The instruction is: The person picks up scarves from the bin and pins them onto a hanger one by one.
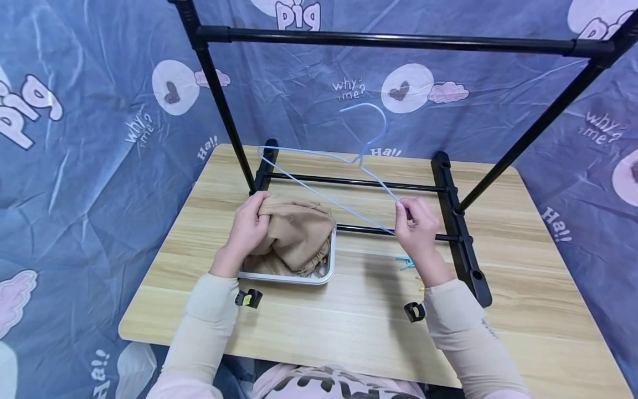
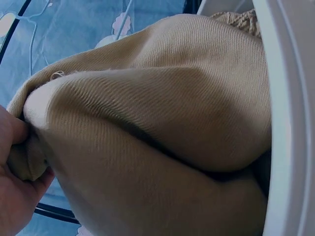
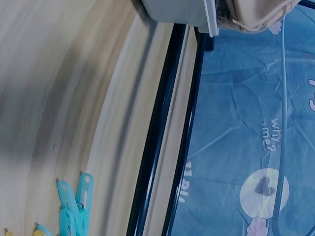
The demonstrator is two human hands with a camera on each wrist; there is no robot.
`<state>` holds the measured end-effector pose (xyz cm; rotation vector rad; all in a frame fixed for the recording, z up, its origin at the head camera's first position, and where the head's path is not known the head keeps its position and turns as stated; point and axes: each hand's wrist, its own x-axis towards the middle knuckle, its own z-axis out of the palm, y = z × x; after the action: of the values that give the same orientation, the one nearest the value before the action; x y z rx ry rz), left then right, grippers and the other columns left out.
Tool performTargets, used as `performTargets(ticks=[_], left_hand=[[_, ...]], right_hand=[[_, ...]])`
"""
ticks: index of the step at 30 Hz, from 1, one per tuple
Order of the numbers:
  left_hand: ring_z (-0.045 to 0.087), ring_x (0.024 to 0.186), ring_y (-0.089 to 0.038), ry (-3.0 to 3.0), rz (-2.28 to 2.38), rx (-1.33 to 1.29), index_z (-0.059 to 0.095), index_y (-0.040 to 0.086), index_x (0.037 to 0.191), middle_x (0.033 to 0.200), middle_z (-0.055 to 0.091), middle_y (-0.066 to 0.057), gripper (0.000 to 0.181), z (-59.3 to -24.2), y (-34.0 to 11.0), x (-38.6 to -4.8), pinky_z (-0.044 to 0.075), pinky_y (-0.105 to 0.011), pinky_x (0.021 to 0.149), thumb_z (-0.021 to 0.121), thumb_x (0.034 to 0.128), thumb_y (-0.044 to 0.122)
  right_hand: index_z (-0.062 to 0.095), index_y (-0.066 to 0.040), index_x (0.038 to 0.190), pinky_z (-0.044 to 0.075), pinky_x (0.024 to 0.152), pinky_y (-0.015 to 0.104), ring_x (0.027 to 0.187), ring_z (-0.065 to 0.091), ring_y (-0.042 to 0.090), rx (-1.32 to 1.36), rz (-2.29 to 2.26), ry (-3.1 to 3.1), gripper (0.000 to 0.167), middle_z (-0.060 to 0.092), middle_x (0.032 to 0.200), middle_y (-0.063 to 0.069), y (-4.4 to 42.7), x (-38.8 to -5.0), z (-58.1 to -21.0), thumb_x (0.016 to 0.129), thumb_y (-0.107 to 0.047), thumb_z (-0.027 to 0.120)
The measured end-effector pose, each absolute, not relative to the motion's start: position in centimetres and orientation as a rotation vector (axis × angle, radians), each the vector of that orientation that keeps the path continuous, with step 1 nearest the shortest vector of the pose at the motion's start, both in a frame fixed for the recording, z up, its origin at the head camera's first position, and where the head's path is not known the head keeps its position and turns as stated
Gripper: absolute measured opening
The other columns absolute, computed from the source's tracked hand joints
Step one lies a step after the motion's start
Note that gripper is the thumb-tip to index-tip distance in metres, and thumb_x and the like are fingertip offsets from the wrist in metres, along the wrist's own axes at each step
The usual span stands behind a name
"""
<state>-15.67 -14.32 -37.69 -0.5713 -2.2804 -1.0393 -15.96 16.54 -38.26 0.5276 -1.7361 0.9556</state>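
Note:
My left hand (image 1: 246, 227) pinches the edge of a tan fringed scarf (image 1: 301, 235), lifting a bunched part above a white-rimmed tub (image 1: 286, 280). The rest of the scarf lies inside the tub, with fringe hanging at its right side. In the left wrist view the thumb and fingers grip the ribbed cloth (image 2: 147, 123) at the left edge. Raised over the table, my right hand (image 1: 418, 227) grips a light blue wire hanger (image 1: 386, 124) by its right lower corner. The hanger's hook points up, and its far corner reaches left behind the scarf.
A black rack stands on the wooden table (image 1: 339, 332), its top bar (image 1: 389, 40) crossing overhead and lower bars (image 1: 349, 180) behind the tub. A turquoise clothespin (image 3: 76, 209) lies below the right hand, near small yellow pieces (image 3: 39, 232). Blue printed fabric (image 1: 114, 194) surrounds the table.

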Motion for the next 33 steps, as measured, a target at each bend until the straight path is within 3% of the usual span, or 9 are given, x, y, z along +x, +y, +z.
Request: performTargets(ticks=[9,24,33], left_hand=[[0.053,0.078,-0.026,-2.208,-1.08,-0.546,0.053,-0.002,0.093,0.085,0.056,-0.017,0.025,-37.4,-13.6,-16.1,0.041,-0.037,0.07,0.044,0.0715,-0.011],[0.054,0.076,-0.026,-1.973,-1.22,-0.474,0.055,-0.006,0.092,0.086,0.058,-0.017,0.027,-36.7,-12.6,-16.4,0.041,-0.034,0.069,0.043,0.0709,-0.018],[0.05,0.068,-0.029,-1.853,-1.251,-0.391,0.052,-0.012,0.085,0.079,0.055,-0.022,0.024,-33.9,-11.4,-14.9,0.04,-0.033,0.063,0.039,0.0671,-0.021]], right_hand=[[0.058,0.004,0.065,0.031,0.049,0.024,0.049,0.039,0.02,0.559,0.955,-1.764,0.005,0.045,0.053,0.008,16.5,-16.4,-39.6,0.07,0.005,0.059],[0.059,0.003,0.064,0.032,0.046,0.022,0.048,0.04,0.018,0.63,1.009,-1.767,0.007,0.047,0.052,0.006,15.1,-15.7,-39.2,0.068,0.008,0.06],[0.058,0.002,0.064,0.03,0.044,0.023,0.045,0.038,0.017,0.663,0.992,-1.775,0.006,0.045,0.051,0.005,14.8,-15.6,-39.2,0.069,0.004,0.059]])
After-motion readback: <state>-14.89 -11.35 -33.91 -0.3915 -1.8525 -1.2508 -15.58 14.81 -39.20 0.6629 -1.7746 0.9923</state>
